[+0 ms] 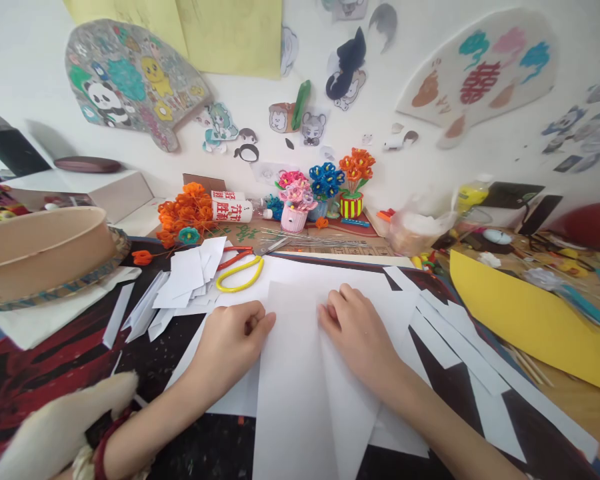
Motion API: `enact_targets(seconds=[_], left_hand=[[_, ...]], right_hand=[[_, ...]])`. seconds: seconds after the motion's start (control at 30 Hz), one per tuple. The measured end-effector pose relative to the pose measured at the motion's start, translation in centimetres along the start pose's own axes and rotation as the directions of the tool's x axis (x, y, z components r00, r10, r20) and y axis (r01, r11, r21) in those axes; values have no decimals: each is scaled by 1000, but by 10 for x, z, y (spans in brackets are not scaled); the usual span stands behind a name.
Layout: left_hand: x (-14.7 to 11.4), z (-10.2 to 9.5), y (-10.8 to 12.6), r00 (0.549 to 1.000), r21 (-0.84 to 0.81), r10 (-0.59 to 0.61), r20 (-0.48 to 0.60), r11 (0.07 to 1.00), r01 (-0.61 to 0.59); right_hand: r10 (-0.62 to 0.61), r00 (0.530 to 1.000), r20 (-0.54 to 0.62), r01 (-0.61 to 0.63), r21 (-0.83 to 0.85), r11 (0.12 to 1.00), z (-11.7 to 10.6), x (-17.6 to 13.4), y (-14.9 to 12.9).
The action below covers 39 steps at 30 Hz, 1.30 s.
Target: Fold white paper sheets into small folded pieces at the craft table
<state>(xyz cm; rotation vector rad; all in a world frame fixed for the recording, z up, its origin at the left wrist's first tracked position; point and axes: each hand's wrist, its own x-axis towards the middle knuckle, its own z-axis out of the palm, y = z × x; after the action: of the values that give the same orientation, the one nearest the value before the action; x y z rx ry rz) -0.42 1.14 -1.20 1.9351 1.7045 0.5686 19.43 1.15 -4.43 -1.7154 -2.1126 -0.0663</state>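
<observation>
A sheet of white paper [293, 387] with a lengthwise crease stands up a little between my hands. My left hand [243, 330] pinches its left edge between thumb and curled fingers. On the other side, my right hand [353, 323] has its fingers curled in at the fold; the fingertips are partly hidden. More white paper [375, 280] lies flat beneath. Beyond my left hand rest scissors [240, 273] with yellow and red handles, beside a pile of cut white paper pieces [185, 277]. Long paper strips [460, 347] lie to the right of my right hand.
A round tan container [45, 243] stands at the left. Along the back are orange pipe-cleaner flowers [190, 210], small flower pots [294, 219] and thin wires [315, 239]. Yellow card [530, 320] lies at the right. Decorated fan shapes [130, 80] hang on the wall.
</observation>
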Motion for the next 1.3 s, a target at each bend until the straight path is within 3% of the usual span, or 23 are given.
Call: enact_targets(seconds=[0.27,1.0,1.13,1.3], left_hand=[[-1,1,-1,1000,32,-7,19,999,6],[0,-5,1,999,-64,-6,44,998,8],[1,-8,2,995,-65,23,96,998,-17],[3,-6,0,997,-25,3,71,1000,-2]], right_hand=[[8,999,50,-6,-34,999,2,1,2],[9,1000,17,-9,-6,1000,3,4,4],[-26,1000,0,26,17,1000,7,17,12],[-101,995,-13,102,33,994,3,20,13]])
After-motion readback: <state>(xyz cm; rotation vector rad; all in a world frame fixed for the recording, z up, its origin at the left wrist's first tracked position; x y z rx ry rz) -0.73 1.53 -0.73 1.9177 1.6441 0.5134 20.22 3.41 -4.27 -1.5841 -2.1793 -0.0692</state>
